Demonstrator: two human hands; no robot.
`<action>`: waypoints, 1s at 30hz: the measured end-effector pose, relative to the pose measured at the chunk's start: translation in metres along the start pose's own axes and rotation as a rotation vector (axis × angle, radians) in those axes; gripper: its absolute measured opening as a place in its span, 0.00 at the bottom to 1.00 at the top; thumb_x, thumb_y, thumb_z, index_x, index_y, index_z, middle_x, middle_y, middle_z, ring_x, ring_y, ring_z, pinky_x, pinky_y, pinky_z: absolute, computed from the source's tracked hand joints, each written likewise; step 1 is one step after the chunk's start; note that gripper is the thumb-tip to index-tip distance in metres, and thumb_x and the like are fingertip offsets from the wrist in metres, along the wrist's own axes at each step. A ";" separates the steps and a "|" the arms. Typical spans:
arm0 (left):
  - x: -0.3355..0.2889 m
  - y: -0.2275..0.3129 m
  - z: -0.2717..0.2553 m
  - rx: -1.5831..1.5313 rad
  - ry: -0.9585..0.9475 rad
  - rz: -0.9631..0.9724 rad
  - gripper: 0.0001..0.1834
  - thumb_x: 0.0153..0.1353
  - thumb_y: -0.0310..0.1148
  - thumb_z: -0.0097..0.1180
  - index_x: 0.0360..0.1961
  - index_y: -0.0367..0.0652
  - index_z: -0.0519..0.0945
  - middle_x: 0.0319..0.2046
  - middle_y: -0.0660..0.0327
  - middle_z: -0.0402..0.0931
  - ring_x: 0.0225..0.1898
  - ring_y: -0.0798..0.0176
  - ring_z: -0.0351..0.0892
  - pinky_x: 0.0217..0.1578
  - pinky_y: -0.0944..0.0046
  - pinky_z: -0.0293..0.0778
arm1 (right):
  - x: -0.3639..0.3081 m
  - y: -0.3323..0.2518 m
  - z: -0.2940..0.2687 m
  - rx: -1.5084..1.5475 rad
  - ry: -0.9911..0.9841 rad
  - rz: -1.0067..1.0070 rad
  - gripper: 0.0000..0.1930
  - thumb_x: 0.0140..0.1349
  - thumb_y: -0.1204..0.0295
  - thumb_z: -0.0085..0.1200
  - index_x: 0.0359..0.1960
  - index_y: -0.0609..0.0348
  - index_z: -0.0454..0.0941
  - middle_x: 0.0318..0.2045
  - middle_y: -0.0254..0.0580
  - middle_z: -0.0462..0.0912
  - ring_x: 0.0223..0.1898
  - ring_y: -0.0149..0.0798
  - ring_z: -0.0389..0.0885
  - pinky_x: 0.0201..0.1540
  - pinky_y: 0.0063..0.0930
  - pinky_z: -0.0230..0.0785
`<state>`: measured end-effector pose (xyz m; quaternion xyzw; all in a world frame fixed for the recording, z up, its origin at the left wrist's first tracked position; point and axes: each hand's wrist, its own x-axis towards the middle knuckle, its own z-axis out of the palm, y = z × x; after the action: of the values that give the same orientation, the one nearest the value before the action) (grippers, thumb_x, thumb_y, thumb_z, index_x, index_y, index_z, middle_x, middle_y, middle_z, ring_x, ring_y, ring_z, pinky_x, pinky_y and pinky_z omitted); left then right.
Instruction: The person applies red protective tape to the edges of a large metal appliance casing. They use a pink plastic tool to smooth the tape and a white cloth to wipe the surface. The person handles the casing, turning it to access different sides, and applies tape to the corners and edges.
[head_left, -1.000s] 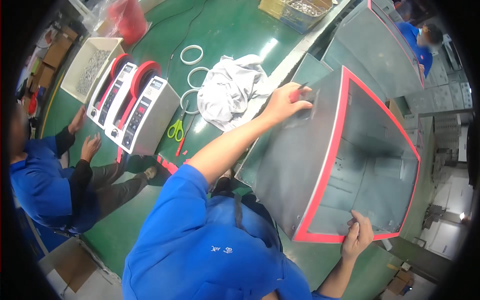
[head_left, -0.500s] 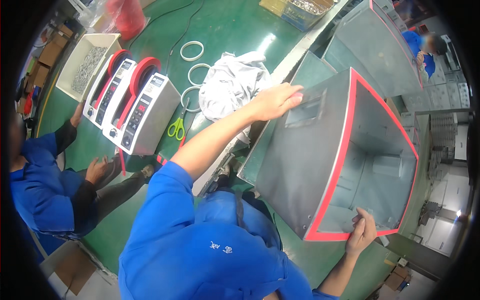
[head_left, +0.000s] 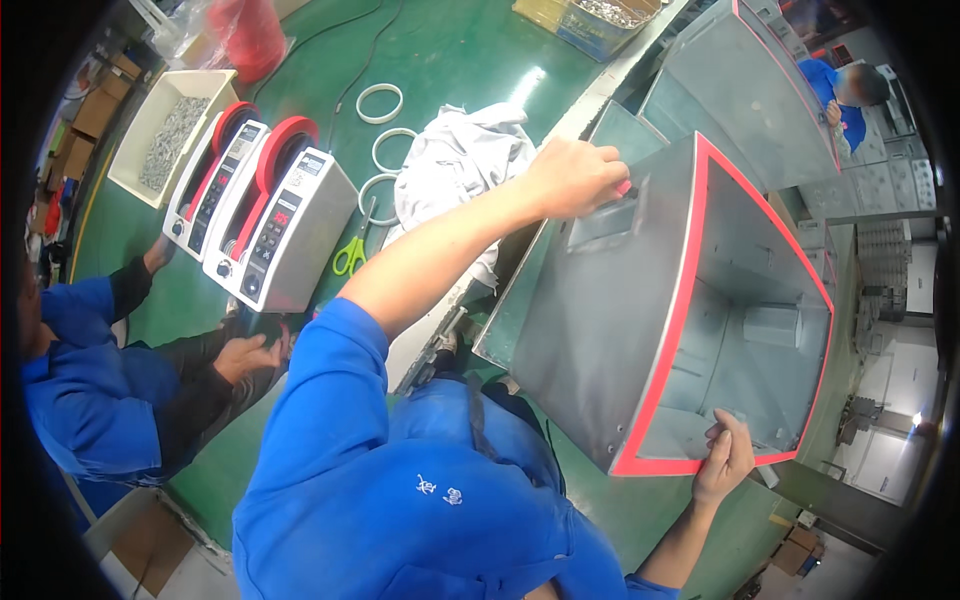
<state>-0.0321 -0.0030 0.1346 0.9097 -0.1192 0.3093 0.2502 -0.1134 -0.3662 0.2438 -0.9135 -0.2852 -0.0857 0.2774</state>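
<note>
"Where is the grey metal box [head_left: 600, 310] placed?"

"Between the two hands; its open face is edged by a red border [head_left: 655, 466]."

"And the left hand [head_left: 575, 180]?"

"It is held at the box's upper left, beside a recess [head_left: 600, 230]; a small red piece [head_left: 623, 187] is pinched by the bent fingers."

"The right hand [head_left: 725, 460]?"

"It is held at the box's lower border, fingers loosely curled; whether the border is gripped cannot be told. A white cloth [head_left: 460, 160] is seen left of the box."

Cabinet [head_left: 590, 320]: smooth metal, dull sheen
Rag [head_left: 455, 165] left of cabinet: matt, wrinkled cloth
Tape dispenser [head_left: 300, 235], cabinet's far left: smooth, plastic-looking
</note>
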 end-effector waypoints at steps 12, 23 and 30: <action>0.005 0.000 -0.002 0.025 -0.023 0.033 0.06 0.47 0.36 0.57 0.27 0.51 0.77 0.23 0.67 0.73 0.23 0.59 0.75 0.20 0.61 0.70 | 0.001 0.000 0.000 -0.013 0.001 0.012 0.12 0.55 0.72 0.41 0.33 0.66 0.76 0.17 0.40 0.70 0.19 0.33 0.68 0.22 0.23 0.57; 0.005 -0.006 0.003 0.017 -0.049 0.034 0.06 0.48 0.37 0.57 0.29 0.51 0.78 0.23 0.66 0.73 0.23 0.58 0.75 0.20 0.60 0.69 | 0.002 -0.003 0.000 -0.017 0.011 0.021 0.12 0.55 0.72 0.42 0.33 0.67 0.76 0.17 0.41 0.70 0.20 0.33 0.69 0.23 0.24 0.57; 0.008 -0.004 0.000 -0.010 -0.059 0.025 0.06 0.47 0.37 0.58 0.28 0.51 0.78 0.23 0.67 0.73 0.23 0.58 0.74 0.20 0.61 0.69 | 0.001 -0.002 -0.001 -0.016 0.008 0.016 0.12 0.55 0.72 0.42 0.33 0.67 0.76 0.17 0.41 0.70 0.20 0.33 0.69 0.23 0.23 0.57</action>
<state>-0.0248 -0.0005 0.1380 0.9157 -0.1392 0.2846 0.2472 -0.1137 -0.3650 0.2460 -0.9176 -0.2760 -0.0896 0.2718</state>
